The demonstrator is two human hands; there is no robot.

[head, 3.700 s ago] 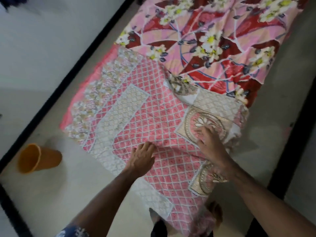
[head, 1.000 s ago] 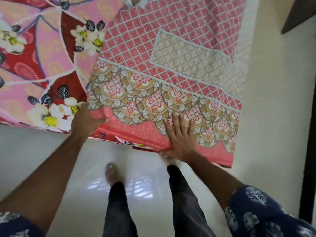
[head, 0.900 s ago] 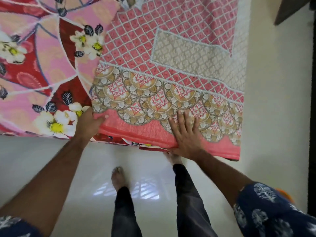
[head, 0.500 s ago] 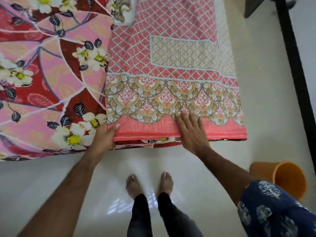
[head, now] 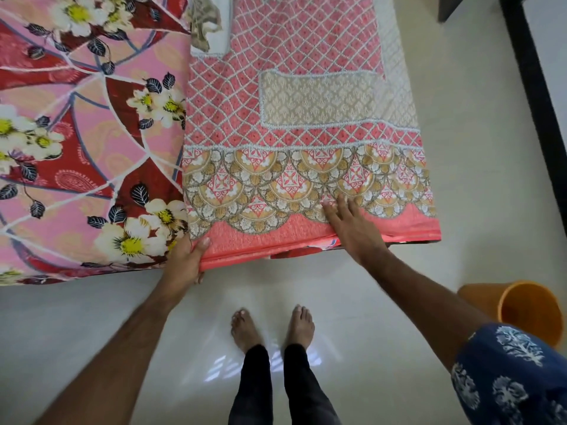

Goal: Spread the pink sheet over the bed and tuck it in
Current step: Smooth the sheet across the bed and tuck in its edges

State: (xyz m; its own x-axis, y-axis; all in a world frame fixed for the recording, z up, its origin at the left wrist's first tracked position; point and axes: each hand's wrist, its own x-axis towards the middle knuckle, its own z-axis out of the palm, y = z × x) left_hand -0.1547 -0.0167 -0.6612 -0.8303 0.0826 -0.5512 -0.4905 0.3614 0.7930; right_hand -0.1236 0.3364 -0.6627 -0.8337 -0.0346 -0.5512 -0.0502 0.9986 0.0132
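The pink sheet (head: 276,118), with a white lattice and a scalloped gold border, lies folded over the right part of the low bed. The bed (head: 76,148) to its left shows a red and pink floral cover. My left hand (head: 187,259) grips the sheet's near left corner at the bed's edge, thumb on top. My right hand (head: 352,228) lies flat on the sheet's near border with straight fingers pressing the cloth. A folded flap of the sheet (head: 211,23) shows its pale underside at the top.
An orange bucket (head: 527,311) lies on its side on the pale tiled floor at the right. My bare feet (head: 273,326) stand close to the bed's near edge. A dark strip (head: 534,102) runs along the floor at the far right.
I moved from the bed's end to its long side. Since a second ago my view has swung right, the bucket has come into sight, and both hands stay on the sheet's near edge.
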